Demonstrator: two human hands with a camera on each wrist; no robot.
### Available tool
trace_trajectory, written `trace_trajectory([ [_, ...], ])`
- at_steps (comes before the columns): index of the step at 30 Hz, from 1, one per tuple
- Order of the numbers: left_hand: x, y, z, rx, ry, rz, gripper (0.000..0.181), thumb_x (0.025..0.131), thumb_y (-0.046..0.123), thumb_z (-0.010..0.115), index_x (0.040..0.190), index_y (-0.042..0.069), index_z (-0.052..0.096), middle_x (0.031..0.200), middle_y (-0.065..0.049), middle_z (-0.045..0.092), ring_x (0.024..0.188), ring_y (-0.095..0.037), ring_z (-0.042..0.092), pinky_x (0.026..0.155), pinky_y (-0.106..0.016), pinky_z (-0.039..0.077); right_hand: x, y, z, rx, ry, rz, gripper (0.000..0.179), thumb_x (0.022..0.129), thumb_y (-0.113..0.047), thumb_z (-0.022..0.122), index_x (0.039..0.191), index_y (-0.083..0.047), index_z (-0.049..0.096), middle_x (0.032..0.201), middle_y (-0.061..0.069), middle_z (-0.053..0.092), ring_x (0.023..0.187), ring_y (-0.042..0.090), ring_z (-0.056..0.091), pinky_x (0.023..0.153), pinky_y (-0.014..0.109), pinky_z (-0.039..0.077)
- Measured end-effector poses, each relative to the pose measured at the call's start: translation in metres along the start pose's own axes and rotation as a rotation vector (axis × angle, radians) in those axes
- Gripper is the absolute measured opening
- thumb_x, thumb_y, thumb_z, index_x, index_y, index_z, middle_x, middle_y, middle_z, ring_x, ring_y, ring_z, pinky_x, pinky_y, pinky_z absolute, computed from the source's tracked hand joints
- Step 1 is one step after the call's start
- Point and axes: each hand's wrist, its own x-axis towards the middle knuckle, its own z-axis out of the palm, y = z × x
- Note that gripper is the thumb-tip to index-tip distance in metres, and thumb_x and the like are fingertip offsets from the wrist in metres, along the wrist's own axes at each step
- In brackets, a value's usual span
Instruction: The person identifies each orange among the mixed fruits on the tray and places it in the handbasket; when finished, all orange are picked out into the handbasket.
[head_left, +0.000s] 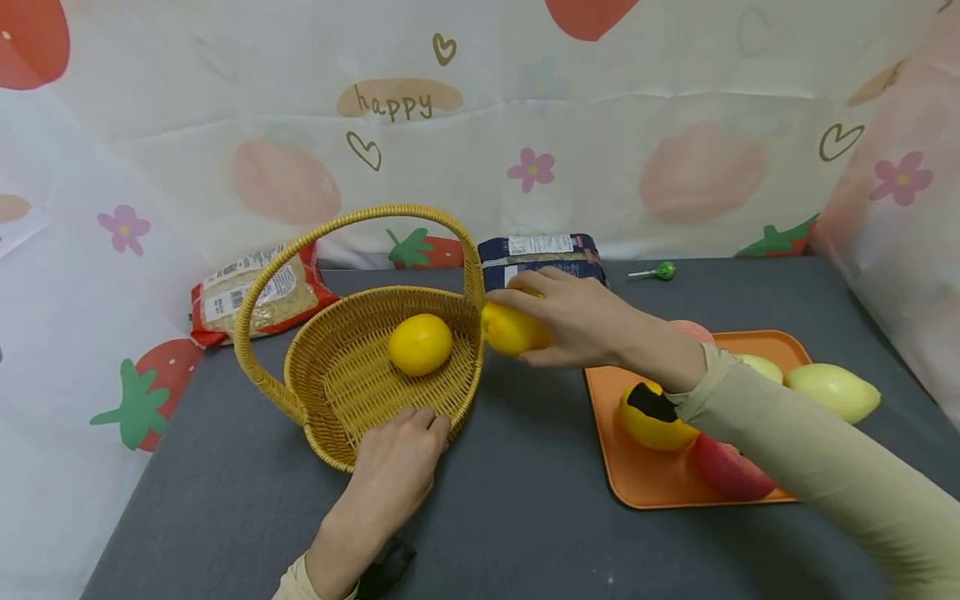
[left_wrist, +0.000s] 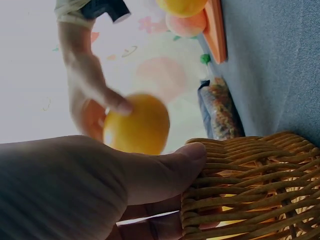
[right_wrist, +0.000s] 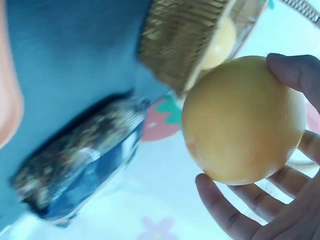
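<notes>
My right hand (head_left: 562,321) grips a round yellow fruit (right_wrist: 245,120), thumb on one side and fingers spread round the other. It is in the air just outside the right side of a wicker basket (head_left: 296,379), near the foot of its tall handle. Inside the basket lies another yellow fruit (head_left: 420,344). My left hand (head_left: 397,458) pinches the basket's near rim; in the left wrist view its thumb (left_wrist: 187,155) lies over the wicker edge, with the fingers partly hidden behind.
On the right, an orange tray (head_left: 622,492) holds a yellow fruit with a black patch (head_left: 652,433), a red fruit (head_left: 731,471) and others partly behind the sleeve. A red-edged bag (head_left: 262,292), a dark blue packet (head_left: 540,254) and a green lollipop (head_left: 663,271) lie at the back.
</notes>
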Motion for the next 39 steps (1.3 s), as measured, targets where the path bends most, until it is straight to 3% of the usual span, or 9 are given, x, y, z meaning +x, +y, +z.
trace_trajectory([
  [10,0.0,0.0,0.0,0.012,-0.007,0.009,0.021,0.085,0.014,0.074,0.07,0.013,0.059,0.063,0.001,0.05,0.054,-0.013,0.047,0.043,-0.023,0.03,0.04,-0.036,0.017,-0.034,0.049,-0.143,0.068,0.077,-0.039,0.077,0.137,-0.019,0.053,0.132,0.009,0.056,0.113,0.027,0.056,0.079,0.039,0.057],
  [18,-0.001,-0.001,0.001,0.006,0.001,0.009,0.019,0.085,0.014,0.074,0.071,0.013,0.061,0.065,0.001,0.052,0.058,-0.014,0.051,0.043,-0.023,0.033,0.057,-0.059,0.034,-0.037,-0.049,-0.145,0.065,0.08,-0.041,0.074,0.14,-0.027,0.052,0.134,0.012,0.05,0.116,0.027,0.053,0.077,0.039,0.058],
  [27,-0.001,-0.001,0.002,0.002,0.022,0.016,0.018,0.086,0.012,0.073,0.072,0.012,0.062,0.067,-0.001,0.055,0.059,-0.015,0.051,0.044,-0.023,0.034,0.075,-0.072,0.043,-0.011,-0.032,-0.189,0.06,0.083,-0.04,0.071,0.138,-0.024,0.052,0.129,0.005,0.055,0.113,0.023,0.055,0.082,0.035,0.055],
  [39,-0.002,-0.001,0.0,0.02,0.028,0.018,0.019,0.086,0.012,0.073,0.07,0.011,0.062,0.063,-0.001,0.052,0.052,-0.014,0.045,0.044,-0.024,0.033,0.094,-0.088,0.048,0.047,-0.116,-0.187,0.06,0.086,-0.04,0.07,0.14,-0.023,0.05,0.138,0.003,0.054,0.118,0.023,0.054,0.094,0.033,0.05],
])
